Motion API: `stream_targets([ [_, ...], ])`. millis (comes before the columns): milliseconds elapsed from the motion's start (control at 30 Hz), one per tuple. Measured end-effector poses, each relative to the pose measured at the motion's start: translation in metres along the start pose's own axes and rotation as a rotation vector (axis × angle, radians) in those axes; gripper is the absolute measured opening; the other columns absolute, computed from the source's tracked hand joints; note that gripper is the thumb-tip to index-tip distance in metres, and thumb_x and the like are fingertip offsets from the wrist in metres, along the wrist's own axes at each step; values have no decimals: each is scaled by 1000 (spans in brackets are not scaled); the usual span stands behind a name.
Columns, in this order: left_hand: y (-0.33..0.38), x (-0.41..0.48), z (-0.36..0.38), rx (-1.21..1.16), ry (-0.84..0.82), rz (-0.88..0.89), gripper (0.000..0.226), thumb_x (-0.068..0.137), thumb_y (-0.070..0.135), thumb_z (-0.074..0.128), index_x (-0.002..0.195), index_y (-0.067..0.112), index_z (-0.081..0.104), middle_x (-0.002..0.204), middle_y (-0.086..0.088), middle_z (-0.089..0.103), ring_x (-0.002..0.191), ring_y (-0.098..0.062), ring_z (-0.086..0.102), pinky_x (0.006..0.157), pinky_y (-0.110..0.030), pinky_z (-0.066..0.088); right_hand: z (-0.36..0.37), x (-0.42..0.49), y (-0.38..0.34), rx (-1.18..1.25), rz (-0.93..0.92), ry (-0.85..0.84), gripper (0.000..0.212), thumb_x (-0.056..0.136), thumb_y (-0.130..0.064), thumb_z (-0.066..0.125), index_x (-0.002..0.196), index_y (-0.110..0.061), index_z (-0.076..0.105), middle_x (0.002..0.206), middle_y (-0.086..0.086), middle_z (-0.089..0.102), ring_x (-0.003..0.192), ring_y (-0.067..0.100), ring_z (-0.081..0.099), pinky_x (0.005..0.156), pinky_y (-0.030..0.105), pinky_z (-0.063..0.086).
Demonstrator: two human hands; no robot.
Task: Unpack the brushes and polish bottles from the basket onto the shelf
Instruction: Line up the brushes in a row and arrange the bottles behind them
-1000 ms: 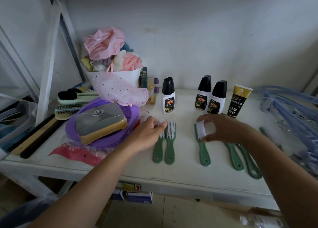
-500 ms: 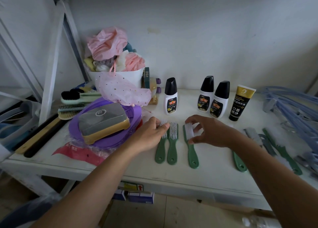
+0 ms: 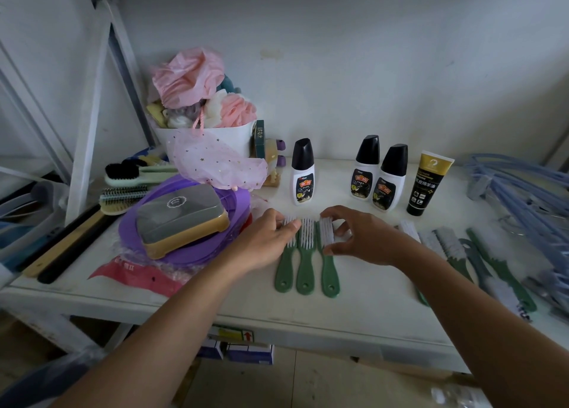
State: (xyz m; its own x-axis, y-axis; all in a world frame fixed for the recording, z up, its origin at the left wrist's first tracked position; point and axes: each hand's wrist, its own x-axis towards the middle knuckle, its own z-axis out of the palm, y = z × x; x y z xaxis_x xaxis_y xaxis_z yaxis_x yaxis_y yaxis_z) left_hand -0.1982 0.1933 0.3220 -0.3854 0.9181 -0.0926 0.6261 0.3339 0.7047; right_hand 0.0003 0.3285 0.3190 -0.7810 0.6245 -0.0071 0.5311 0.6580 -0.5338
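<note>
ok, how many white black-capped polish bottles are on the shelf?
3. The lone bottle stands behind the left hand; the middle bottle and the right bottle stand side by side just left of the black-and-gold tube. None seems hidden.

One view only, head-worn and wide-angle, looking forward and down onto the white shelf (image 3: 369, 299) from close in. The left hand (image 3: 264, 238) and right hand (image 3: 363, 238) sit near centre frame, arms running back to the bottom corners. The back wall (image 3: 369, 68) fills the top half, straight lines bow towards the edges, and a strip of floor (image 3: 323, 383) shows below the shelf's front lip.
</note>
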Motion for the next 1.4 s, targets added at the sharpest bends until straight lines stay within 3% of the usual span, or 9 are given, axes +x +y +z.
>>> stream_targets([
  [367,1,-1,-1,-6,-8,1,62,92,69,42,135,25,48,138,5,56,124,-14,53,102,-36,42,1,0,-2,5,9,6,69,73,-49,82,132,-39,47,121,-10,62,102,4,61,89,33,54],
  [567,1,-1,-1,10,5,6,61,95,66,43,138,22,49,141,3,54,128,-16,52,103,-34,41,-9,-6,-9,-12,10,-23,87,74,-52,80,147,-36,36,140,-7,53,107,9,62,97,35,51],
  [767,2,-3,-2,5,-5,6,59,96,64,44,136,21,50,139,3,55,127,-16,52,101,-33,40,-39,-23,6,-40,91,9,64,75,-52,79,132,-36,55,131,-8,58,102,5,62,94,32,52],
  [933,1,-4,-2,6,-14,-3,56,95,67,43,130,24,52,134,6,57,122,-14,54,97,-32,41,-58,-45,32,-151,169,-46,103,58,-67,82,147,-45,34,144,-8,49,127,14,48,110,37,37],
  [1033,0,-4,-1,7,-17,-10,60,93,69,43,131,25,51,136,6,57,124,-15,54,99,-34,41,-69,-55,45,-190,225,-49,113,54,-69,82,150,-43,29,151,-5,44,131,16,47,112,38,33],
  [1167,1,-4,-1,-2,-17,-10,61,93,69,44,134,23,50,139,4,55,126,-15,52,101,-34,40,-81,-64,57,-195,274,-78,106,59,-57,86,149,-43,31,152,-5,44,130,19,49,111,42,36],
  [1300,3,-4,0,-4,-15,-2,60,95,66,44,134,22,50,139,3,55,125,-15,53,102,-34,40,-85,-65,60,-194,278,-125,85,70,-36,87,142,-42,42,141,-7,53,106,9,55,97,29,42],
  [1400,4,-4,0,-9,-19,3,60,96,65,44,135,20,50,139,2,55,126,-15,52,102,-33,40,-80,-60,55,-189,281,-85,80,71,-31,87,141,-37,47,134,-7,57,103,9,56,95,29,42],
])
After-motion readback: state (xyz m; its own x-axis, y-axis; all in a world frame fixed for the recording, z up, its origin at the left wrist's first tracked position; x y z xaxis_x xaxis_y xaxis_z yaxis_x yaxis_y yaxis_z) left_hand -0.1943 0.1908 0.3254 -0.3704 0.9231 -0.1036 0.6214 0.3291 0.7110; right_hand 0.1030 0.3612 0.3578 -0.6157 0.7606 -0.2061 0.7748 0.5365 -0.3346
